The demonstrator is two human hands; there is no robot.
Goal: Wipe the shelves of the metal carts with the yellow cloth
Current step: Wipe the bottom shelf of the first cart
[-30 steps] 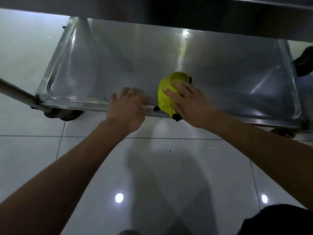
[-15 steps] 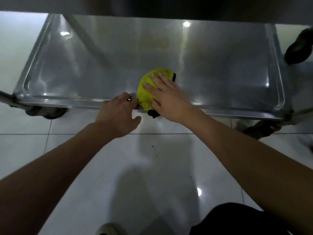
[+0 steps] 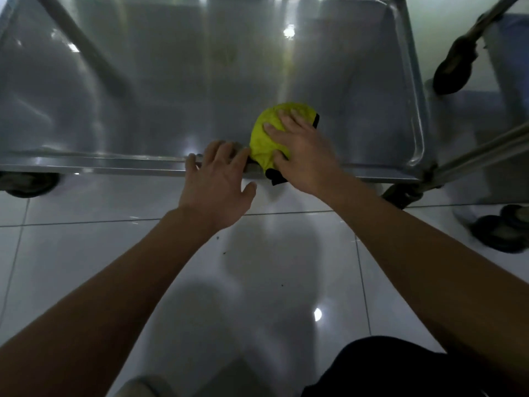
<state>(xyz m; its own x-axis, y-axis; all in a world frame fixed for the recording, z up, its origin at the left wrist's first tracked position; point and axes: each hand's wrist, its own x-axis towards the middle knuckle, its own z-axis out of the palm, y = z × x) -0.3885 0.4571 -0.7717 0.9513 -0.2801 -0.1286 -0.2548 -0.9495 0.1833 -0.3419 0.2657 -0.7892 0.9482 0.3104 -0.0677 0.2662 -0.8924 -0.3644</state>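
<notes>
The bottom shelf (image 3: 171, 90) of a metal cart fills the upper part of the view, shiny and low above the floor. A bunched yellow cloth (image 3: 264, 138) with a black edge lies on the shelf at its near rim, right of centre. My right hand (image 3: 303, 156) presses flat on the cloth, fingers spread over it. My left hand (image 3: 217, 181) rests on the shelf's near rim just left of the cloth, its fingers curled over the edge.
The cart's castor wheels sit at the near left (image 3: 27, 183) and near right (image 3: 403, 194). A second cart's frame (image 3: 481, 151) and wheels (image 3: 503, 230) stand to the right. White glossy floor tiles (image 3: 86, 253) lie below. A dark trouser leg (image 3: 386, 368) shows at the bottom.
The view has shifted so more of the shelf shows. My right hand slid the cloth left along the near rim, then back right; my left hand stayed on the rim.
</notes>
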